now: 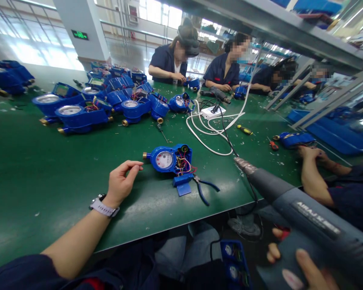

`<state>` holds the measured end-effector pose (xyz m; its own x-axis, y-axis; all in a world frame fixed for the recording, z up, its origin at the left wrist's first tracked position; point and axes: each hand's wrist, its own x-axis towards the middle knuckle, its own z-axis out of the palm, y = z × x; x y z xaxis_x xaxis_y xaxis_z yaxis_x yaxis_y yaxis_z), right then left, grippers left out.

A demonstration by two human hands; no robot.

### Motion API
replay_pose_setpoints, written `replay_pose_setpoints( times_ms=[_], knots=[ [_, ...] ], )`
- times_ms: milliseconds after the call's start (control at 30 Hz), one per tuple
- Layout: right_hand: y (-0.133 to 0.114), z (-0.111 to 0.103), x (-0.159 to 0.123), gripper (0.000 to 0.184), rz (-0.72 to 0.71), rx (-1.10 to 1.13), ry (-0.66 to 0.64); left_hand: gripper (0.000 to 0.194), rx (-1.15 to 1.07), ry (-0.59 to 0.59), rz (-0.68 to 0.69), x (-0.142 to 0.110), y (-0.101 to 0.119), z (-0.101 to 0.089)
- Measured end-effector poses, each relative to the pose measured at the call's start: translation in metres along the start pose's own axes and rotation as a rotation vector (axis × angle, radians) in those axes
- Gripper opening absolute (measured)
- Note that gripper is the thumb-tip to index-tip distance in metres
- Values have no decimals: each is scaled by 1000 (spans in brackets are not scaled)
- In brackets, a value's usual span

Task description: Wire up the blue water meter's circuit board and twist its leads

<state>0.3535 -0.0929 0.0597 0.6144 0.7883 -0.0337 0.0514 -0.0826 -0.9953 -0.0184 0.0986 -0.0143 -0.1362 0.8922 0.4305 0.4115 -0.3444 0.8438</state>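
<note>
My left hand (121,182) rests on the green table (48,169), fingers loosely curled and empty, just left of an opened blue water meter (168,159) with a white dial and loose coloured wires. My right hand (299,268) grips a grey heat gun (302,215) at the lower right; its metal nozzle (244,165) points up-left toward the meter, still apart from it. Blue-handled pliers (203,188) lie against the meter's right side, beside a detached blue cover.
Several blue meters (87,105) are heaped at the back left. A white power strip (212,112) with white and black cables lies mid-table, with screwdrivers (245,129) nearby. Other people sit across the table, and a co-worker's arm (313,173) rests at right. A metal shelf frame runs overhead.
</note>
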Motion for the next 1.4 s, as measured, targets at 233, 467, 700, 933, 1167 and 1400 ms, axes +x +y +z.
replay_pose_setpoints(
  times_ms=[233,467,700,933,1167,1400],
  knots=[
    [34,-26,135,24,115,191,145,19,-22,-263,98,-17,29,26],
    [56,-20,224,43,27,11,49,27,89,-446,67,-15,47,47],
    [44,-5,234,31,-148,-132,172,21,340,-527,80,-1,59,66],
    [41,90,107,28,-497,-307,-111,18,238,-561,-8,2,58,64],
    [38,190,40,28,-981,-426,-616,21,-114,-555,-281,1,49,47],
    [35,216,36,28,-1025,-740,-547,26,-235,-459,-349,-3,41,43]
  ],
)
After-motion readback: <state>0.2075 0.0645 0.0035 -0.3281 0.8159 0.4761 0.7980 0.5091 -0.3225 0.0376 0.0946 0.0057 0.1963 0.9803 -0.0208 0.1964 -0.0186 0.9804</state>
